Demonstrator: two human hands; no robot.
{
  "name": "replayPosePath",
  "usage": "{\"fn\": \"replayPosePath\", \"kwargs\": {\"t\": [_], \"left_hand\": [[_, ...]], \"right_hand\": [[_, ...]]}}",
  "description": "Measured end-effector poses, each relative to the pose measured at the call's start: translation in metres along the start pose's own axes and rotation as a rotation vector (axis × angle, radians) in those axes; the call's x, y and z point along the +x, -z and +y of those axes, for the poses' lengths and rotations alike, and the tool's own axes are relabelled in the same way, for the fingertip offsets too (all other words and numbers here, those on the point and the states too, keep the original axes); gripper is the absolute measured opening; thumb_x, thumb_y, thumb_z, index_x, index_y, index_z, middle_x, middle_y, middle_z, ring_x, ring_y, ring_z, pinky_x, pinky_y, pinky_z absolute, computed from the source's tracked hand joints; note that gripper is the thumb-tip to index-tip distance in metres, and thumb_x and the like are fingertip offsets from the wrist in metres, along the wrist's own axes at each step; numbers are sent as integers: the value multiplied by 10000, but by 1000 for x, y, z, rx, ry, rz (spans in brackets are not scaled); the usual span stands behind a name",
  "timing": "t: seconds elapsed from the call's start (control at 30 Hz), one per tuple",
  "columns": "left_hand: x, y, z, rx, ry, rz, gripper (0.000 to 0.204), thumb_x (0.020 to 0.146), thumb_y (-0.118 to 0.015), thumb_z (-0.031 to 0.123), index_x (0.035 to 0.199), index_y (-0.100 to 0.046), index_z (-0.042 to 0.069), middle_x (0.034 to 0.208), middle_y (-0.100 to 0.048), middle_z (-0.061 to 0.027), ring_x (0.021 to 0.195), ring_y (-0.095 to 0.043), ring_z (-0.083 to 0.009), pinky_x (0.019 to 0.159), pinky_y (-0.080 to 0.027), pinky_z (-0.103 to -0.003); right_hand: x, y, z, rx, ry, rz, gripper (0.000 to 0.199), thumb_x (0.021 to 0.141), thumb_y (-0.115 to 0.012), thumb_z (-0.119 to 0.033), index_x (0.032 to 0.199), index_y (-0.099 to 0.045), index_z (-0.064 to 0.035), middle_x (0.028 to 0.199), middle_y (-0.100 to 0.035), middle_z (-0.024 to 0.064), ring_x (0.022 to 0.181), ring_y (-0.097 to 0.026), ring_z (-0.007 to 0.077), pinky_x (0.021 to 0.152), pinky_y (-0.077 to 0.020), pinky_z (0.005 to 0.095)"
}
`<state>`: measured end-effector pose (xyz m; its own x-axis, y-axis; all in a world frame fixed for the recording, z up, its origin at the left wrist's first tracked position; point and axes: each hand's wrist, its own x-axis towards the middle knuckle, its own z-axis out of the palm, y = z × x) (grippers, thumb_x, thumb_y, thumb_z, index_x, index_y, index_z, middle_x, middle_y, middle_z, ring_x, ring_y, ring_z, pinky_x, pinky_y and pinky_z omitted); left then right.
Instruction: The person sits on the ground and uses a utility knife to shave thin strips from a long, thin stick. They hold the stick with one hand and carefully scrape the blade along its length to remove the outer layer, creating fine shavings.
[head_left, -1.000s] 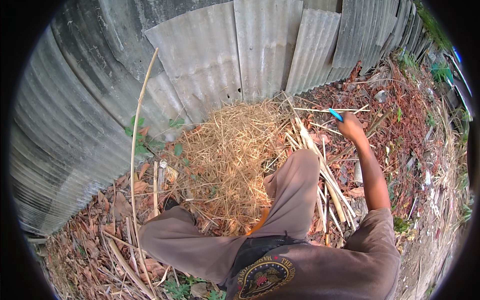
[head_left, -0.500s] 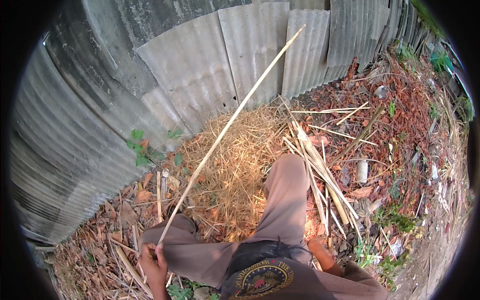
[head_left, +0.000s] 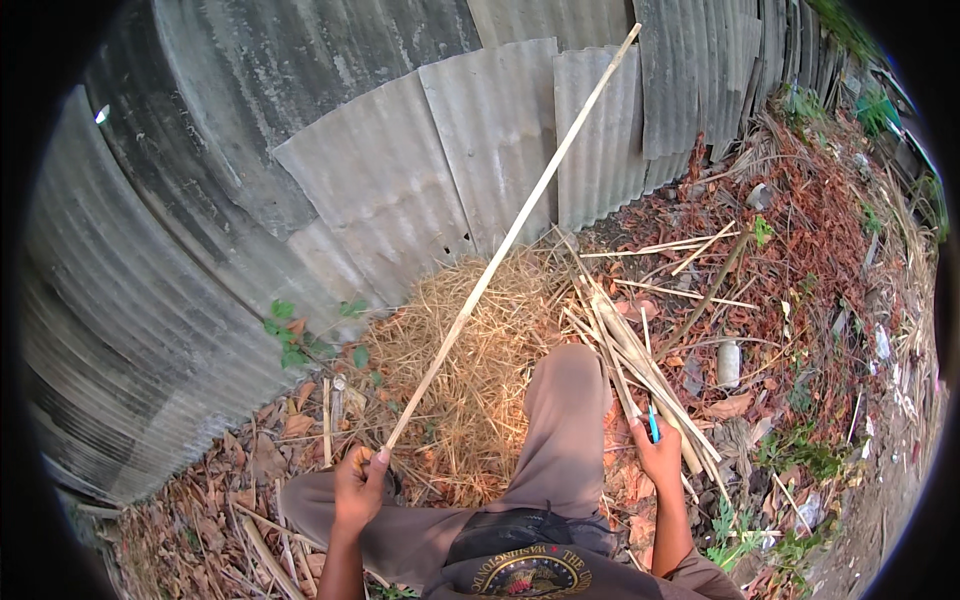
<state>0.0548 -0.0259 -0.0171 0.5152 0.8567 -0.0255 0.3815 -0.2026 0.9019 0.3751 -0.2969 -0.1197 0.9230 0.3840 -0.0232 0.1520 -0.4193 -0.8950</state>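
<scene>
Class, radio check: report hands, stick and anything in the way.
Left hand gripping long pale stick, angled up toward corrugated fence. Right hand holding small blue tool beside cut sticks. Nothing blocking.

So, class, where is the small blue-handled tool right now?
Head view: the small blue-handled tool is in the right hand, beside the bundle of split cane strips.

Taupe trousers (head_left: 560, 440) (emblem-printed brown shirt (head_left: 540, 570))

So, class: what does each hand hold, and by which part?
The left hand grips a long pale stick at its lower end; the right hand holds a small blue tool by its lower part.
</scene>
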Motion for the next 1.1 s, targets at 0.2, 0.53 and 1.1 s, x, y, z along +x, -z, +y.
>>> {"fn": "replayPosePath", "kwargs": {"t": [0.2,0.53,1.1], "left_hand": [[-50,4,1,-86,52,-21,276,940,-604,206,745,-471,64,559,-409,77,489,-327,11,424,-251,-189],[-117,6,-21,-254,196,-195,202,954,-569,191,1040,-545,9,749,-578,-14,610,-488,-50,609,-418,-213],[-73,-24,16,-744,118,-142,329,1008,-455,226,1165,-555,-46,580,-397,37,491,-326,-18,442,-267,-176]], "right_hand": [[35,-73,-139,621,296,-287,400,844,-724,-288,1074,-639,28,779,-633,4,680,-560,77,616,-455,223],[25,-141,-220,1046,35,-761,203,889,-658,-182,967,-620,2,738,-651,80,400,-390,32,384,-297,189],[-42,-145,-198,79,649,-688,530,771,-712,-517,835,-617,0,592,-555,62,546,-564,188,508,-431,327]]}}
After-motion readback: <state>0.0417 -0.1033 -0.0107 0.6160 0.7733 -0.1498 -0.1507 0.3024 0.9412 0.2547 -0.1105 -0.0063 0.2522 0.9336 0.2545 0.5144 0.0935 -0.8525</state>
